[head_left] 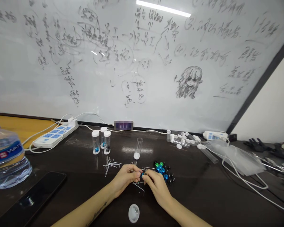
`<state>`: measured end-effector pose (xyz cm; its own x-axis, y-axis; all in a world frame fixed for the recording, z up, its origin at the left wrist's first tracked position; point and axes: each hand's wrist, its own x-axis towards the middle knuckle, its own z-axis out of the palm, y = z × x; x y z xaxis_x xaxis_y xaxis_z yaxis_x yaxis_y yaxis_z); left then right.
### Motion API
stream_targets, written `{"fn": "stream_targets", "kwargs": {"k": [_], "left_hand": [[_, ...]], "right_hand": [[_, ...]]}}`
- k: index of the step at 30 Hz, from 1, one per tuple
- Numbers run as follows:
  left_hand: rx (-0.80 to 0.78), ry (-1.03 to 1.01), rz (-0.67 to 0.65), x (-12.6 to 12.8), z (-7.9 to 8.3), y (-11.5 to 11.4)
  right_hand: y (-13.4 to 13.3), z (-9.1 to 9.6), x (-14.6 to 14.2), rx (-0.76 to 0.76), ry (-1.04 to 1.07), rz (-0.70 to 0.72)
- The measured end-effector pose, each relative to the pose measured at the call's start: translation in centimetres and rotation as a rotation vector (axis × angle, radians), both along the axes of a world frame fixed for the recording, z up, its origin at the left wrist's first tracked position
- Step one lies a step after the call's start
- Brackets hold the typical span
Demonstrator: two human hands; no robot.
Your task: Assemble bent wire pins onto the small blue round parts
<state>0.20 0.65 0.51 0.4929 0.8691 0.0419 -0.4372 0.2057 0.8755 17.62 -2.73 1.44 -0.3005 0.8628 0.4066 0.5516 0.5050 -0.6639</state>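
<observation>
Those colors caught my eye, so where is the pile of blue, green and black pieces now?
In the head view, the pile lies on the dark table, right of centre, close beside the person's right hand.

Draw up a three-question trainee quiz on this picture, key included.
1. True or false: the open tube stands with its white end up.
2. How many white-capped tubes stand beyond the heap of thin bent rods?
3. Choose one: the small part held between the left hand and right hand shows a) yellow, b) blue, c) red.

Key: 1. False, the white end is down. 2. Three. 3. b.
</observation>
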Motion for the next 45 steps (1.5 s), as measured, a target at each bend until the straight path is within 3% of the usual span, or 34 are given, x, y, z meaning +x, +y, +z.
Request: {"fn": "stream_targets", "kwargs": {"k": [14,20,26,32,37,45], "left_hand": [[0.008,-0.021,-0.008,-0.02,0.02,0.04],[0.002,-0.014,-0.012,-0.02,0.05,0.02],[0.014,-0.027,-0.013,-0.05,-0.16,0.09],[0.007,-0.005,-0.026,-0.05,-0.13,0.02],[0.018,-0.018,-0.009,-0.07,-0.29,0.12],[-0.005,-0.035,0.006,0.11,-0.30,0.07]], "right_hand": [[-0.14,0.11,-0.04,0.085,-0.001,-0.047],[-0.13,0.05,-0.01,0.003,-0.012,-0.010],[-0.14,-0.01,-0.07,0.103,-0.028,-0.049],[-0.11,0.00,-0.01,0.034,-0.057,-0.013],[-0.11,-0.18,-0.06,0.098,-0.029,-0.055],[-0.07,-0.12,0.03,0.071,-0.038,-0.001]]}}
